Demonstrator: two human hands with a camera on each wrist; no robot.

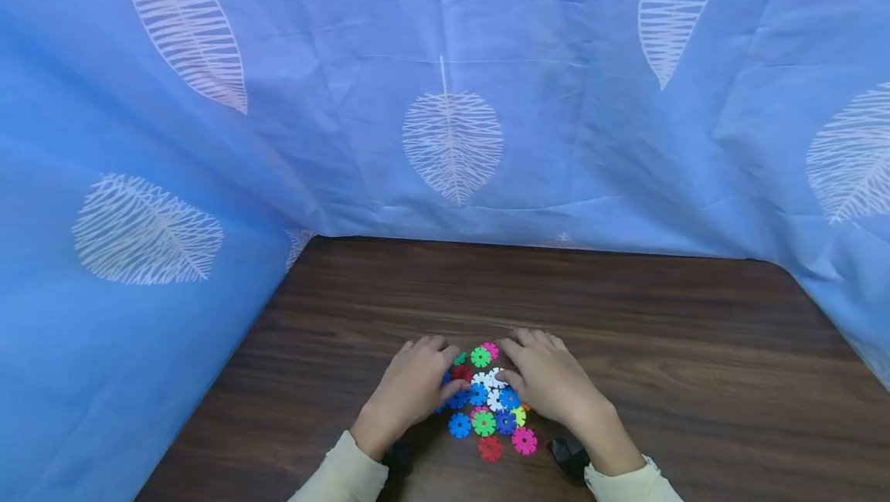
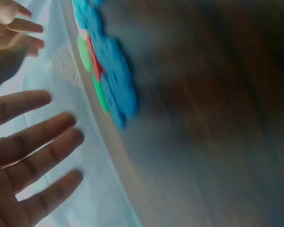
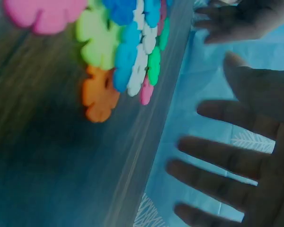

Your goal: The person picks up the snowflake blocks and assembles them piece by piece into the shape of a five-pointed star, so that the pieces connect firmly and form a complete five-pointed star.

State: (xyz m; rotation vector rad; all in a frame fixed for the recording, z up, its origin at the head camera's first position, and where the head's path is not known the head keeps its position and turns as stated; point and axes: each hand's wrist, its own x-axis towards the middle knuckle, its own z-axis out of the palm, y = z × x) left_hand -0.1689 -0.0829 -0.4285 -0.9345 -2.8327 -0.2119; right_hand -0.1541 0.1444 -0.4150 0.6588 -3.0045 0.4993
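1. The table (image 1: pixel 626 301) was dark brown, with lines of wood grain.
2. A blue cloth (image 1: pixel 556 147) hung behind the table and along its sides, with some folds.
3. White leaf prints (image 1: pixel 453 145) were visible beyond the table's far edge.

The place was a screened-off corner: blue leaf-print cloth (image 1: pixel 556 139) hung behind and beside a wood-grain table (image 1: pixel 667 332); the kind of room could not be told.

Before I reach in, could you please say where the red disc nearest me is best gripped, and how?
I'd probably pinch the red disc by its notched rim, left and right, from the near side: it seems to lie flat, bare table borders it there, and a green disc crowds its far side.
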